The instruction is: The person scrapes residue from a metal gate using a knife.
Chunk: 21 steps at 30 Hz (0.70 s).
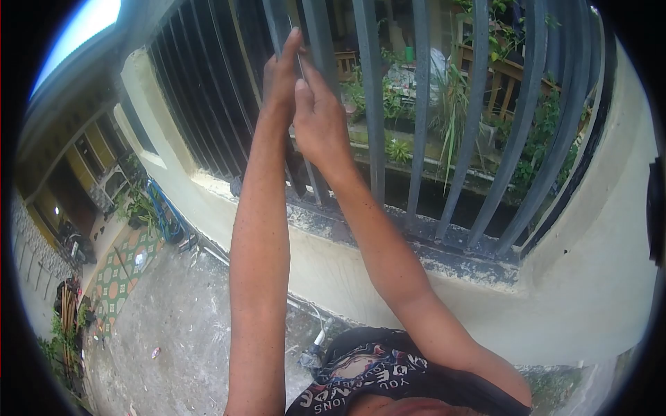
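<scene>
Both arms reach up to a grille of dark grey metal bars [375,104] set in a wall opening. My left hand [280,80] is closed against one upright bar [279,21], its thumb pointing up along it. Just below and to the right, my right hand [320,118] is closed at the same bar, thumb and forefinger pressed along its edge. A thin pale line runs up between the fingers of both hands. I cannot tell whether it is the bar's edge or a thin piece held against it. The palms and most fingers are hidden.
Under the bars runs a worn ledge [458,267] with flaking paint on a cream wall [590,298]. Green plants [399,149] and a wooden railing [510,83] stand behind the grille. At left are concrete ground [166,333], patterned tiles [125,277] and a blue hose [161,208].
</scene>
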### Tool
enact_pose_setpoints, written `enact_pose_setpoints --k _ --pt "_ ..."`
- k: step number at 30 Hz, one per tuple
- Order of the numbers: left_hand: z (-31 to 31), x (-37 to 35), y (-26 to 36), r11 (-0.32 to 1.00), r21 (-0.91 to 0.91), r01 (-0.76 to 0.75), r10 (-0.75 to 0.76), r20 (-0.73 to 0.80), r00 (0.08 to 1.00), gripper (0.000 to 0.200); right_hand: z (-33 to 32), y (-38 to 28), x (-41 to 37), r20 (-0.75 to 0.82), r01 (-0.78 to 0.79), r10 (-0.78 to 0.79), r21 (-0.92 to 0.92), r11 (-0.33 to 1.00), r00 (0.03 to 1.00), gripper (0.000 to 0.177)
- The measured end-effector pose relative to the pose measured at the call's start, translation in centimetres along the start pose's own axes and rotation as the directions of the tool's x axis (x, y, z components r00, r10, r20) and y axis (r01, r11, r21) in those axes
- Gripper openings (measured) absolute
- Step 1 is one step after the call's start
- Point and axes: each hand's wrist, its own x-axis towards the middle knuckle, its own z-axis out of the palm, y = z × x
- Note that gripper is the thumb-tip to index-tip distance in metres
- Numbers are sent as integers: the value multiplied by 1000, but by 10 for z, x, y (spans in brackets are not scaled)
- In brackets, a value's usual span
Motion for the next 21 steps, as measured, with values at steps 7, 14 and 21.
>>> enact_pose_setpoints --k 7,14,21 --pt "1 -3 2 1000 -25 7 -7 3 1000 73 0 6 2 41 -34 31 87 996 999 51" --pt "-4 8 -2 999 -3 -35 35 10 999 72 1 -5 2 28 -39 38 56 998 999 51" --pt "-6 12 -9 1000 6 2 -3 11 1000 76 4 -6 -2 -16 1 0 18 1000 1000 51"
